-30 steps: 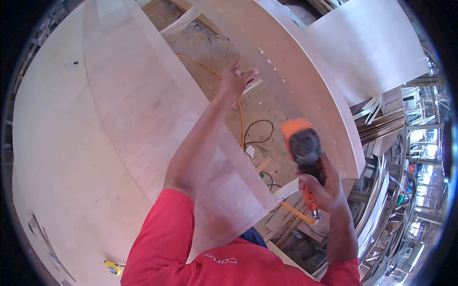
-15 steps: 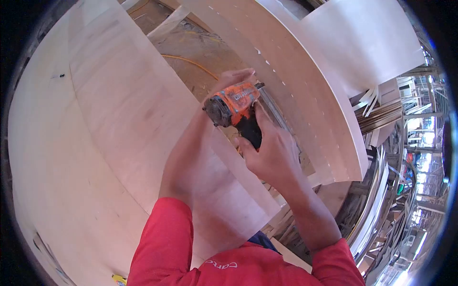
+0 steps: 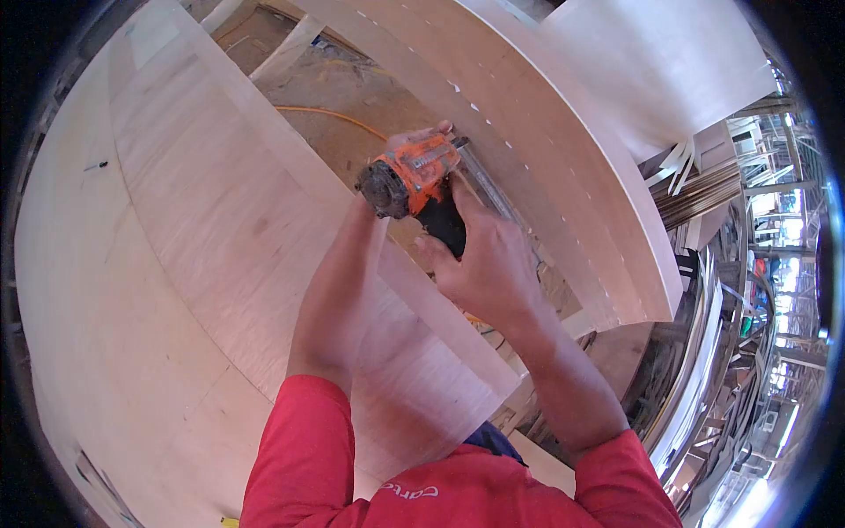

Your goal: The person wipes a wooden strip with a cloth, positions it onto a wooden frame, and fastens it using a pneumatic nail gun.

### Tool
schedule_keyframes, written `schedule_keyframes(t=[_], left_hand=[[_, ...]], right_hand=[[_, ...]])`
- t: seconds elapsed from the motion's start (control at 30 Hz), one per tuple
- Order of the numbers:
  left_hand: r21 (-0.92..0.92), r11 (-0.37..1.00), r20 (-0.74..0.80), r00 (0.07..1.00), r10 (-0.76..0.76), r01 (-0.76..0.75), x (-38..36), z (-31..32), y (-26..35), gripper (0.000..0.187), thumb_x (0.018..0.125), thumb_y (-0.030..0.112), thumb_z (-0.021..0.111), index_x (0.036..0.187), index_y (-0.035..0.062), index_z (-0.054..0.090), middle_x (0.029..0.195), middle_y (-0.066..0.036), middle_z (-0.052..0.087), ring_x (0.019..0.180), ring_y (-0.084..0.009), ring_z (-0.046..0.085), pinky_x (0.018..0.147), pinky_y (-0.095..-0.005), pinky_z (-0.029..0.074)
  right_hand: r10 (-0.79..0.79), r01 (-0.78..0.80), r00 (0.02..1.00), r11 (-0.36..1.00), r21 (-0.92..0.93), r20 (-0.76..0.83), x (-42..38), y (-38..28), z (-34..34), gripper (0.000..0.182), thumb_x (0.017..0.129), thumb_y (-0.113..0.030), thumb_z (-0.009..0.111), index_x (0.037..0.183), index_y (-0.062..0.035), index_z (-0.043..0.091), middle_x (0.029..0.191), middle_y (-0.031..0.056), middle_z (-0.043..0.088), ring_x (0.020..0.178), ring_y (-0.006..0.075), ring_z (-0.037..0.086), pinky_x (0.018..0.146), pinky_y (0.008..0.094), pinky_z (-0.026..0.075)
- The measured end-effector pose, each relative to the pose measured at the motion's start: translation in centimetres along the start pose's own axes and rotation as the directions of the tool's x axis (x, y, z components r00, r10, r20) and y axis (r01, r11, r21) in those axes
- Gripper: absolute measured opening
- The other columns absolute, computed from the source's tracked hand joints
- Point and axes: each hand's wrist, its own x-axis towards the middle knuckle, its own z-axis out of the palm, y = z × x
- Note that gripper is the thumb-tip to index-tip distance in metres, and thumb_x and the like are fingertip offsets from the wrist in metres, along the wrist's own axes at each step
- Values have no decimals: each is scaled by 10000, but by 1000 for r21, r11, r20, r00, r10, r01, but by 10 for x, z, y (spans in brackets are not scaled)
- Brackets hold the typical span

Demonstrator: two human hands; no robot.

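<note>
An orange and black nail gun (image 3: 422, 172) is in the middle of the view, over the gap between two wooden panels. My right hand (image 3: 488, 255) is wrapped round its black handle. My left hand (image 3: 421, 136) is mostly hidden behind the tool body, with only some fingers showing at its far side; what it grips cannot be made out. The large pale curved panel (image 3: 211, 220) lies under my left forearm. Beyond the tool stands a curved wooden piece (image 3: 563, 150) with a row of small pale marks.
An orange hose (image 3: 339, 116) runs across the floor behind the tool. A pale sheet (image 3: 660, 70) is at the upper right. Stacked thin strips (image 3: 700, 198) and piles of scrap (image 3: 695, 352) lie on the right. Part of a yellow object (image 3: 230, 522) shows at the bottom edge.
The nail gun and both hands have shifted slightly left and up in the view. The panels appear moved a little as the camera view shifted. My right hand keeps its hold.
</note>
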Motion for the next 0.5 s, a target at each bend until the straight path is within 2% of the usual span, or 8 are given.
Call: schedule_keyframes(t=[0.07,0.17,0.2,0.23,0.27,0.3,0.37,0.5], left_hand=[[-371,905,71,978,-197,209,-4,20,18,304,1045,194,610,1258,-15,667,1011,-137,701,868,-272,715,760,-366,647],[-157,976,-288,938,-193,153,-14,38,23,318,1035,153,620,1307,-10,651,1021,-132,699,875,-270,716,792,-359,639],[255,967,-115,993,24,6,-10,17,12,338,1030,121,621,1337,-21,630,1026,-133,696,882,-268,717,800,-353,639],[590,781,134,978,158,-207,-9,19,16,363,1024,88,622,1367,-32,609,1032,-134,693,889,-265,718,808,-347,638],[588,782,132,979,155,-204,-12,21,16,363,1024,88,622,1367,-32,609,1032,-134,693,889,-265,718,808,-347,638],[170,984,29,998,50,-54,-16,24,17,378,1017,63,627,1378,-46,596,1043,-134,691,896,-258,718,809,-343,637],[-296,951,-18,996,-92,83,-15,23,16,395,1010,39,632,1389,-60,583,1055,-134,689,903,-252,717,810,-339,637],[296,954,-25,999,48,-39,0,0,-2,393,1004,48,647,1373,-77,588,1087,-144,686,917,-250,718,822,-342,637]], right_hand=[[2,-2,1000,1000,-2,2,1,4,2,786,802,-218,807,1466,62,493,1001,289,709,948,454,713,832,484,545],[-45,45,998,999,0,-33,0,9,5,791,803,-216,804,1470,65,487,992,296,709,947,456,716,837,485,551],[-33,33,999,999,-10,-8,0,8,5,795,801,-218,805,1471,68,485,1005,303,707,954,456,716,845,483,553],[-19,20,1000,1000,-20,17,1,8,4,799,800,-220,805,1471,70,483,1018,310,705,962,456,717,852,480,555],[-16,16,1000,1000,-20,19,1,7,4,799,800,-220,805,1471,70,483,1018,310,705,962,456,717,852,480,555],[-12,13,1000,999,-31,18,2,7,4,803,798,-221,805,1473,69,482,1021,312,704,961,456,719,853,481,555],[-8,9,1000,999,-42,17,3,8,5,807,796,-222,805,1476,68,480,1024,314,704,960,455,720,854,483,555],[-20,18,999,999,-30,-47,2,13,12,753,793,-219,802,1437,53,523,973,303,709,932,456,723,838,487,557]])
